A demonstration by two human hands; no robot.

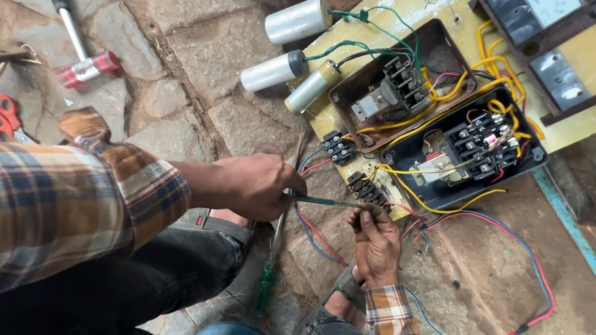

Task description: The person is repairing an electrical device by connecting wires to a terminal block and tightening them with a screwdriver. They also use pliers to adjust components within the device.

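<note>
from the head camera: the left hand (pixel 255 185) is closed around a thin green-handled tool (pixel 324 201) that lies almost level, its long axis running left to right, tip pointing right. the right hand (pixel 376 240) sits just right of it, fingers pinched on wire ends (pixel 363 216) where the tip meets them. both hands are close together, near of the black terminal block (pixel 365 189). a green screwdriver (pixel 269 267) lies on the floor below, pointing far-near.
</note>
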